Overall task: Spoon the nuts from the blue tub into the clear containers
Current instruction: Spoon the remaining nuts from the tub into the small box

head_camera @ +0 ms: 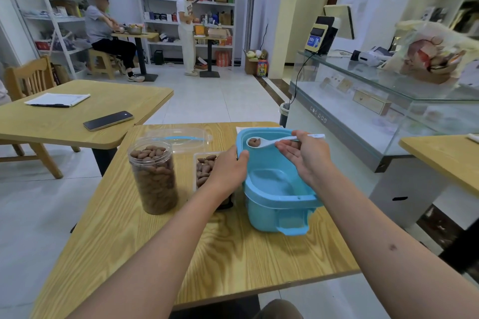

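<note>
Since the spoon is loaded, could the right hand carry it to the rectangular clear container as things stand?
Probably not directly: the left hand, gripping the blue tub, lies over the rectangular container.

Bare table edge (pixel 207 254) nearest the person — tall jar (pixel 153 176) left, blue tub (pixel 280 204) right, square container (pixel 204 168) wedged between

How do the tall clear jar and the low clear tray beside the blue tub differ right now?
The tall clear jar is a round, upright cylinder; the low clear tray is shallow and rectangular. The jar stands fully in view, filled nearly to its rim; the tray is partly hidden behind the left hand, so its fill is unclear. Both are transparent, lidless and hold brown nuts.
</note>
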